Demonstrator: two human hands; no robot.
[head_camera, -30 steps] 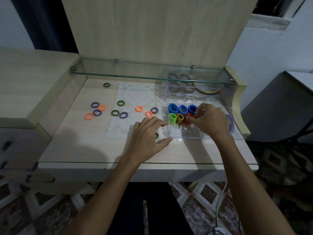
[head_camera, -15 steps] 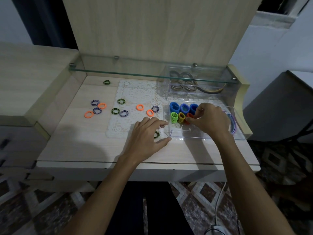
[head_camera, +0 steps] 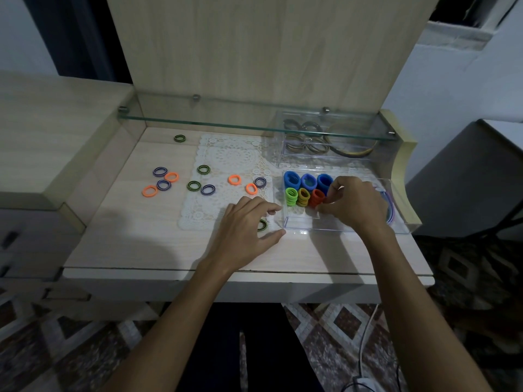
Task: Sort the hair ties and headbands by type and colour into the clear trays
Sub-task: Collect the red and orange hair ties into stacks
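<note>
I see a dim scene, lit from above and slightly behind me, with a cool, muted cast. The desk (head_camera: 147, 244) is the brightest area; my head and body throw a broad soft shadow over its left front part. The left hand (head_camera: 243, 233) drops a soft shadow beside itself. Small glints sit on the front rim of the tray (head_camera: 305, 229), and the glass shelf (head_camera: 226, 124) shows a pale edge reflection. The floor and upper corners fall nearly black. Wide-angle bending curves the furniture edges toward the borders. Focus is fair in the middle; fine detail is smeared and noisy everywhere.
</note>
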